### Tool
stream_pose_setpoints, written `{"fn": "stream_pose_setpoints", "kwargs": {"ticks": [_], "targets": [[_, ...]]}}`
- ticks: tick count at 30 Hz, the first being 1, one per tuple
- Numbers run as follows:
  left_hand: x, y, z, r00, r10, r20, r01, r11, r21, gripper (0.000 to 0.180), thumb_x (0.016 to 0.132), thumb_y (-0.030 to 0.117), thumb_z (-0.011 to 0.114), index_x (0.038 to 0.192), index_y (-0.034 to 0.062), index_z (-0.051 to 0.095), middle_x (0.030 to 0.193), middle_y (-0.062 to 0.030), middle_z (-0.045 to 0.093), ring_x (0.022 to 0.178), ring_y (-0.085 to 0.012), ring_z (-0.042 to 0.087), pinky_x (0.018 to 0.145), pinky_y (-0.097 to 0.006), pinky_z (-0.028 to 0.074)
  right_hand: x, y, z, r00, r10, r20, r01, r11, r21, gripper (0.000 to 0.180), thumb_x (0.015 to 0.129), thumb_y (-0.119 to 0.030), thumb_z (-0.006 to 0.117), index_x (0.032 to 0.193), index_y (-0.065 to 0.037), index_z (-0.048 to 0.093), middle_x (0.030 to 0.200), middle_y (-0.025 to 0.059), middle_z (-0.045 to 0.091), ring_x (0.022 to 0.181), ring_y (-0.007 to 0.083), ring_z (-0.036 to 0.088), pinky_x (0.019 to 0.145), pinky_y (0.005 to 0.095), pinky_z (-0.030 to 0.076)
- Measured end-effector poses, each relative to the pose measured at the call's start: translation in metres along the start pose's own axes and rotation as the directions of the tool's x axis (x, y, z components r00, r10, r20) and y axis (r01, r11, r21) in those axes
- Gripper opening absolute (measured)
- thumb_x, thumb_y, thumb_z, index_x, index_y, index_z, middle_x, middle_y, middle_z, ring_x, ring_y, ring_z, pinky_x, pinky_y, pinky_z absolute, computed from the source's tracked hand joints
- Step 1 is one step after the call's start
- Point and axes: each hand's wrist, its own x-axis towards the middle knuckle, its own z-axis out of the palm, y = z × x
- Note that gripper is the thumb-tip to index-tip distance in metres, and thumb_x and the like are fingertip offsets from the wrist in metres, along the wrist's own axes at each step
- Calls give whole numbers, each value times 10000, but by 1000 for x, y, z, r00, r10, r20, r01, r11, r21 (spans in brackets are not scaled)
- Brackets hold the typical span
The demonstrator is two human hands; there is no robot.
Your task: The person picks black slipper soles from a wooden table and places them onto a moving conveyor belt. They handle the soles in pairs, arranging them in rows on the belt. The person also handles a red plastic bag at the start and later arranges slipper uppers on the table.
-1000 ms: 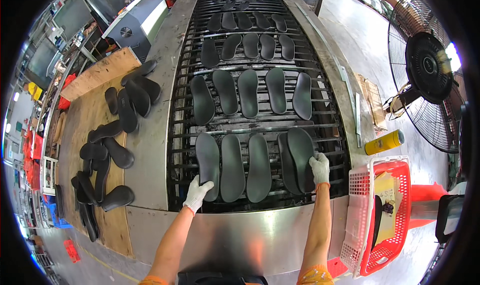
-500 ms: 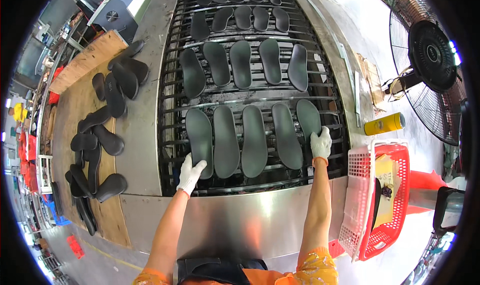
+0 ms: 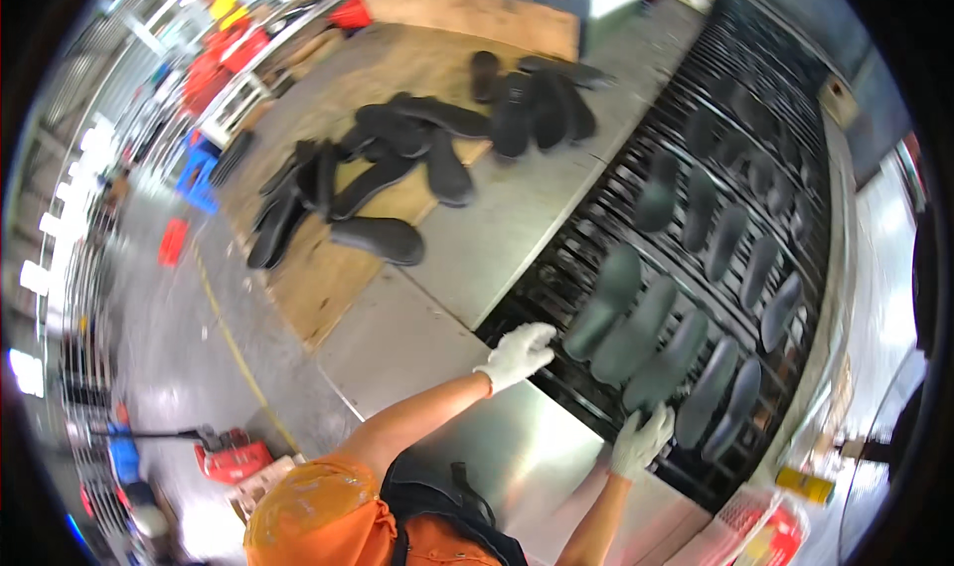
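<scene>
Both my hands wear white gloves. My left hand [image 3: 521,355] is over the front edge of the barred conveyor [image 3: 542,298], its fingers stretched out and holding nothing. The nearest thing to it is a dark green insole [image 3: 605,303], the leftmost of the front row, a short way apart. My right hand [image 3: 641,441] is open just in front of the row, close to the lower end of a middle insole [image 3: 668,363]; whether it touches is hard to tell. More rows of insoles [image 3: 728,241] lie farther along the bars.
A loose pile of black insoles [image 3: 397,139] lies on the wooden board [image 3: 298,288] at left. Beside the conveyor runs a metal top [image 3: 517,223]. At lower right are a red and white basket [image 3: 760,531] and a yellow cylinder [image 3: 805,485]. A grey machine casing [image 3: 566,9] stands behind.
The view has swung left, so the conveyor now slants at the right. My left hand has come off the leftmost insole, and my right hand has left the rightmost one.
</scene>
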Motion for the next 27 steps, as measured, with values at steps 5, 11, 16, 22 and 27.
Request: {"fn": "stream_pose_setpoints", "kwargs": {"ticks": [5,11,16,22,27], "targets": [[-43,-37,-67,992,-112,-65,102,983,-150,404,897,141,707,1278,27,633,1155,-126,723,1108,-221,683,988,-358,539,-49,-86,24,957,-215,193,184,969,166,421,865,-87,665,1259,23,566,1311,291,543,1233,460,499,1062,528,406],[-74,-70,-191,929,-130,-346,78,984,-161,354,868,147,700,1205,41,683,1132,-130,725,1055,-222,693,940,-339,552,-68,-178,54,840,-444,312,371,889,268,427,843,-106,686,1243,-8,574,1259,237,587,1176,433,536,1026,521,433],[-67,-147,-314,719,-75,-691,134,990,32,362,845,183,724,1192,85,688,1147,-160,693,1036,-327,689,920,-411,553,-66,-271,84,735,-602,314,474,786,397,457,826,-96,710,1257,-32,571,1235,233,597,1143,430,553,999,521,448],[-72,-194,-465,477,183,-860,224,921,320,353,811,118,735,1155,70,676,1095,-168,665,1003,-350,661,898,-393,538,-55,-430,126,648,-644,406,376,735,565,518,846,-183,733,1304,-7,568,1269,249,590,1215,398,546,1031,466,459],[-81,-220,-542,447,69,-892,467,833,298,496,792,191,775,1263,102,645,1297,-155,600,1234,-380,532,1039,-454,459,-32,-579,167,661,-627,412,250,702,667,612,853,-284,763,1309,60,543,1195,239,639,1093,353,639,963,411,508]]}}
